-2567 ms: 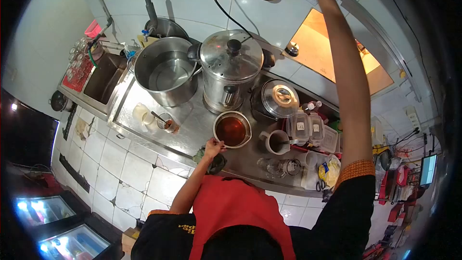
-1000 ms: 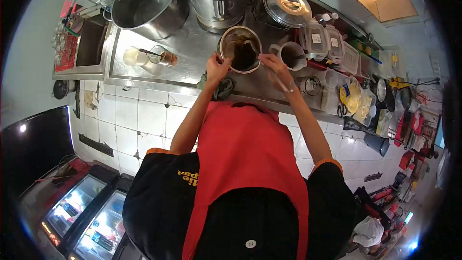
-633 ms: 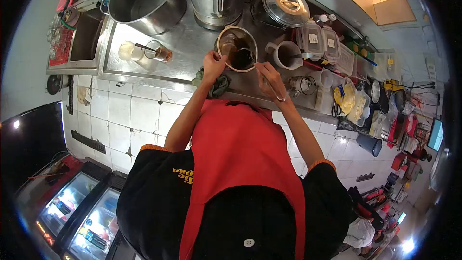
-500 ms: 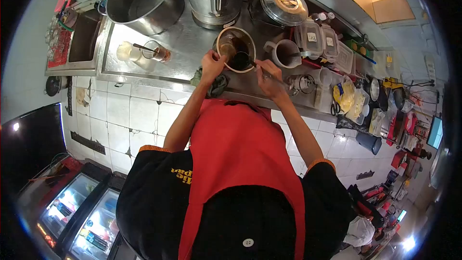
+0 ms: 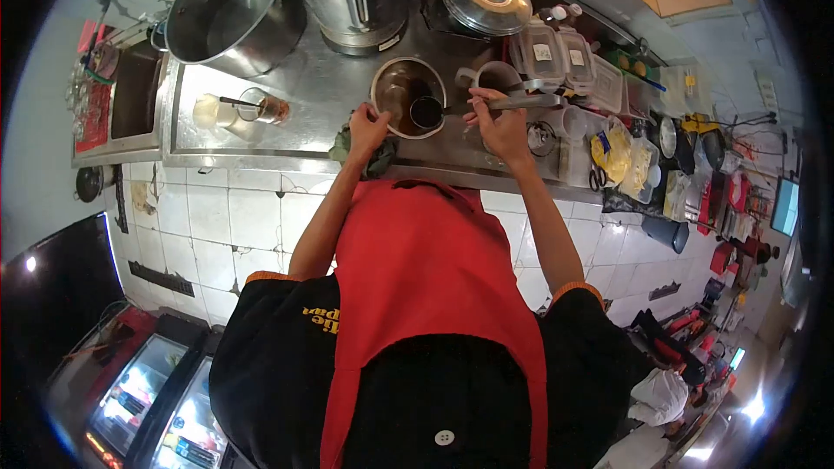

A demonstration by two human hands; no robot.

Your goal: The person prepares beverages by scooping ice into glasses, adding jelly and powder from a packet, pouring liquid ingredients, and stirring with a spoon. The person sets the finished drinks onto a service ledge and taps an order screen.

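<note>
Steel covers the long surface (image 5: 326, 91), with white floor tiles showing below its front edge. Both forearms reach up and forward to it, elbows bent, on either side of the red apron (image 5: 434, 260). The left hand (image 5: 369, 128) pinches the near-left rim of a round bowl (image 5: 388, 78), thumb and fingers closed together, wrist just above a green cloth (image 5: 378, 156). Its partner, the right hand (image 5: 499, 128), is turned inward beside the bowl, fingers gripping the handle of a ladle (image 5: 426, 112). The ladle's cup sits inside the bowl, amid dark liquid.

Part of the ladle's handle is covered by the fingers, and the lower side of a jug (image 5: 497, 68) is hidden behind the right hand; its contents are hard to make out. An urn (image 5: 382, 13) is cut off at the upper edge, and clutter at the far right is too small to tell apart.

Around the bowl stand one large open pot (image 5: 195, 9), one lidded pot (image 5: 473, 4), three lidded plastic containers (image 5: 539, 56) and one glass (image 5: 268, 108) with a dark stirrer.
</note>
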